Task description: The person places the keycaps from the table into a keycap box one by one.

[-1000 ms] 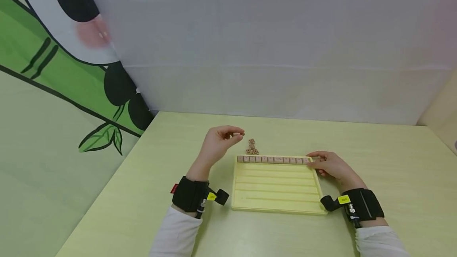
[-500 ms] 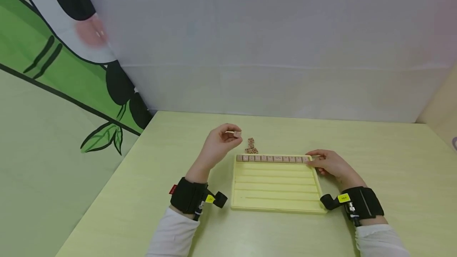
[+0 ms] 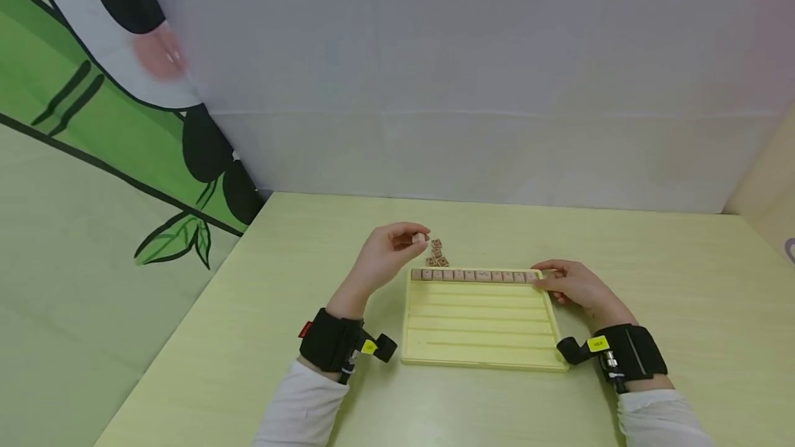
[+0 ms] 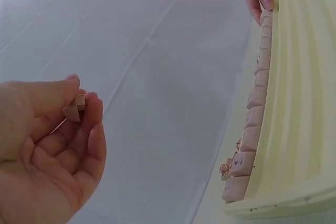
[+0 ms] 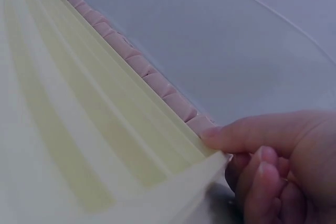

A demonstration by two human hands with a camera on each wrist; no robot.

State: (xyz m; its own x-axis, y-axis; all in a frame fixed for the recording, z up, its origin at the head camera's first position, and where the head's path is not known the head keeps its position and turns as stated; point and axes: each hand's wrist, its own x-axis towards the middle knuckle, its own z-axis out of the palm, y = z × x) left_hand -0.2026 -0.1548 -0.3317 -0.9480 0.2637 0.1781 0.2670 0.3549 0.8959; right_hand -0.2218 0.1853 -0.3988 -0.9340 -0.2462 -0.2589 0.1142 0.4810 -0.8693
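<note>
My left hand point(image 3: 384, 254) is raised just left of a small pile of loose keycaps point(image 3: 437, 252). Between its thumb and fingers it pinches one pinkish-beige keycap point(image 4: 74, 109), whose underside with a stem shows in the left wrist view. A pale yellow ridged tray point(image 3: 484, 326) lies on the table, with a row of keycaps point(image 3: 462, 276) along its far groove. At the tray's far right corner my right hand point(image 3: 577, 287) grips the edge. Its thumb point(image 5: 218, 137) touches the endmost keycap of the row, and the other fingers curl below the rim.
The light wooden table point(image 3: 248, 364) stretches out around the tray. Behind it hangs a whitish cloth point(image 3: 497, 88), and a printed cartoon panda with green bamboo point(image 3: 93, 81) covers the left side.
The keycap in my left hand has turned between the fingers. That hand first drew slightly left, then shifted back right and a little nearer. The right hand and tray have stayed put.
</note>
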